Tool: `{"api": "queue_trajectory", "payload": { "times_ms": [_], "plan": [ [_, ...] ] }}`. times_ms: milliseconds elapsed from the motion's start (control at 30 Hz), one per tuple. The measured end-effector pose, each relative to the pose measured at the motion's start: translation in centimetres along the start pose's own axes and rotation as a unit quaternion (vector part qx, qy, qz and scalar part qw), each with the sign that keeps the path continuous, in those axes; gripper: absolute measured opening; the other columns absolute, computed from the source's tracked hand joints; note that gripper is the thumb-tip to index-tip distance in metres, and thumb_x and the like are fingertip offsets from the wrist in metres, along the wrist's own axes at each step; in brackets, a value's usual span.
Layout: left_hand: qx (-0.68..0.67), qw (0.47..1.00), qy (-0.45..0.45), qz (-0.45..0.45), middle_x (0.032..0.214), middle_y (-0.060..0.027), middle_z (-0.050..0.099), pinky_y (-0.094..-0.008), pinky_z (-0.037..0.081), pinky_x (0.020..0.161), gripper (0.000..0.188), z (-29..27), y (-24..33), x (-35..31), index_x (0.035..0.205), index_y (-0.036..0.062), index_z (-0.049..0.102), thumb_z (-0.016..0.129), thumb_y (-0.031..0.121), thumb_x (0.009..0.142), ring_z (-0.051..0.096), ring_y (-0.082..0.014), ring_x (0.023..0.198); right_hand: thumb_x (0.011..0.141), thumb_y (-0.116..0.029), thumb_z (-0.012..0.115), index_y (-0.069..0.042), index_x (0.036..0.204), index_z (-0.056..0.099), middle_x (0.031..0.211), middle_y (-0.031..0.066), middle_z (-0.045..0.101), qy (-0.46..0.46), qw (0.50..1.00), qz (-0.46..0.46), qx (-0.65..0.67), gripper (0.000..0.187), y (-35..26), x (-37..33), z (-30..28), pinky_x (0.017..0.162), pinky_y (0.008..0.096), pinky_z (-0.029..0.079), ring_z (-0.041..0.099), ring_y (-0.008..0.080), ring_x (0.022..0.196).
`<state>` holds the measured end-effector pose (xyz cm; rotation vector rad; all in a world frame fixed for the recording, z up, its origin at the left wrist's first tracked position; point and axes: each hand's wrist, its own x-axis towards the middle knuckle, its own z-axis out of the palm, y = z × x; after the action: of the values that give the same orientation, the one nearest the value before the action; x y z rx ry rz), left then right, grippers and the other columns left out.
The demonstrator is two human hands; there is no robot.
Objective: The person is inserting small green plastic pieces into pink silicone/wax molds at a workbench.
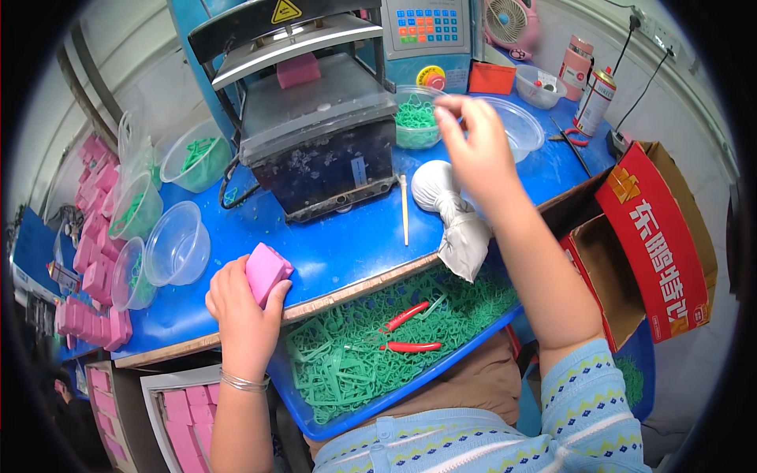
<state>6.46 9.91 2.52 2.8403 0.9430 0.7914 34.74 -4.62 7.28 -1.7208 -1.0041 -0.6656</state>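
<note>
My left hand [240,296] is closed around a pink block [266,272] with cut facets, held at the front edge of the blue tabletop. My right hand [477,142] is raised over the back of the table, its fingers bent and slightly apart, with nothing visible in them. It is beside a clear tub of green strips [416,118] and partly covers an empty-looking clear tub [512,130]. Under my right forearm lies a round bundle wrapped in pale cloth [438,189]. Another pink block [298,71] rests on the machine's dark bed.
A press-like machine [315,150] with a keypad stands at the back. Clear tubs [180,244] and stacked pink blocks [98,260] line the left. A thin stick [404,209] lies centrally. Red-handled cutters [406,319] rest in a blue tray [315,430] of green scraps. A red carton [654,244] stands right.
</note>
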Motion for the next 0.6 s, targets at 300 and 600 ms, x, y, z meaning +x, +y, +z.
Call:
{"api": "queue_trajectory", "payload": {
  "times_ms": [300, 600],
  "plan": [
    [-0.771, 0.626, -0.073, -0.094, 0.108, -0.0103, 0.052, -0.0371, 0.039, 0.095, 0.053, -1.4, 4.1, -3.3, 0.126, -0.0004, 0.037, 0.041, 0.041, 0.093, 0.051, -0.0223, 0.105, 0.078, -0.034, 0.062, -0.003, 0.096, 0.059, 0.094, 0.0086, 0.058, -0.213, 0.917, -0.247, 0.23, 0.036, -11.6, -9.9, -0.7, 0.081, 0.0411, 0.04, 0.055, 0.0269, 0.092],
    [-0.759, 0.545, 0.047, -0.352, 0.069, -0.0086, 0.051, -0.0272, 0.04, 0.05, 0.063, -3.4, 8.7, -4.8, 0.105, -0.0008, 0.049, 0.032, 0.058, 0.09, 0.046, -0.014, 0.054, 0.075, -0.013, 0.069, -0.003, 0.085, 0.056, 0.074, 0.0062, 0.057, -0.319, 0.869, 0.162, 0.34, 0.018, -13.6, -13.1, -1.0, 0.057, 0.0267, 0.043, 0.054, 0.0165, 0.066]
  ]
}}
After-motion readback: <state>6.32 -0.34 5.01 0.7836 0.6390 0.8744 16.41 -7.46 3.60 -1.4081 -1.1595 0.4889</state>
